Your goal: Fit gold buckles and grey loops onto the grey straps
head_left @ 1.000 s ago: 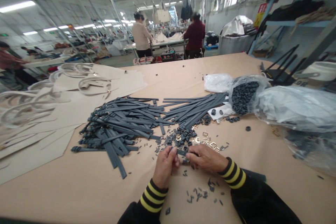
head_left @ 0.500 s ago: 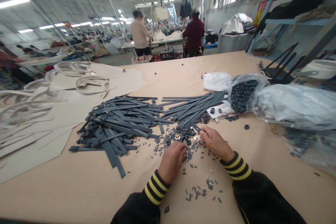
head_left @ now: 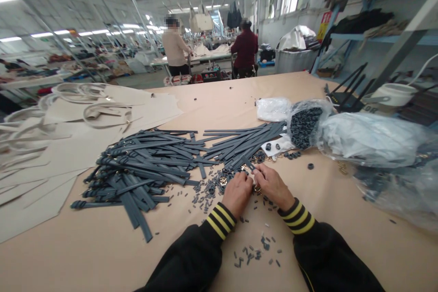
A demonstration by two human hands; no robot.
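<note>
My right hand (head_left: 273, 185) is closed on one end of a dark grey strap (head_left: 247, 163), which points up and to the left from the fingers. Beside it, my left hand (head_left: 237, 194) has its fingers curled together close to the strap's end; what they pinch is hidden. Under and around both hands lie small dark grey pieces (head_left: 207, 196), dark loops and gold-coloured buckles (head_left: 223, 181). Beyond the hands, a bundle of plain dark straps (head_left: 246, 141) fans out. To the left is a heap of straps (head_left: 143, 164) with loops and metal fittings at one end.
Cream panels with handles (head_left: 68, 146) cover the table's left side. On the right are a clear bag of dark loops (head_left: 305, 125), a large plastic bag (head_left: 369, 139) and a white pail (head_left: 392, 93). Two people stand at a table farther back.
My left hand has moved up and to the right, right up to my right hand. The right hand keeps hold of the strap. The whole view has shifted slightly.
</note>
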